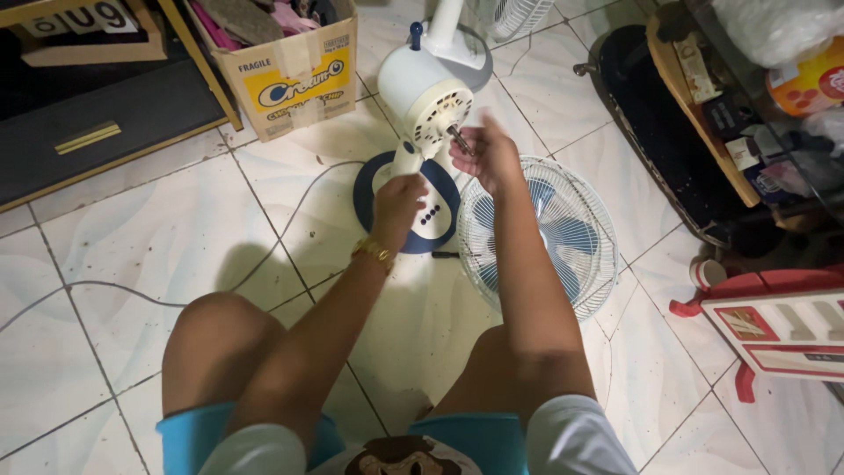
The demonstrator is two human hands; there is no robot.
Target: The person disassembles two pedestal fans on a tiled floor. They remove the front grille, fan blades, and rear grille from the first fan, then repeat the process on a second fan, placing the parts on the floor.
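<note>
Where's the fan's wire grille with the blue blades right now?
The wire grille lies flat on the tiled floor, right of the fan base, under the right hand.

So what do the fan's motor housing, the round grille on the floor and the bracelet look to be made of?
The motor housing looks like smooth cream plastic, moulded with vent slots. The grille seems thin white-coated wire, judging by its fine radiating spokes. The bracelet on the left hand's wrist appears gold-coloured metal: it glints, though the real metal can't be told.

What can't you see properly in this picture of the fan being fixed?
Head view:
- Fan neck, hidden behind the left hand.
- Right hand fingertips at the motor shaft: too small to tell if they pinch it.
- Second fan, cut off by the top edge.
- Small dark thing beside the base, too small to name.
</note>
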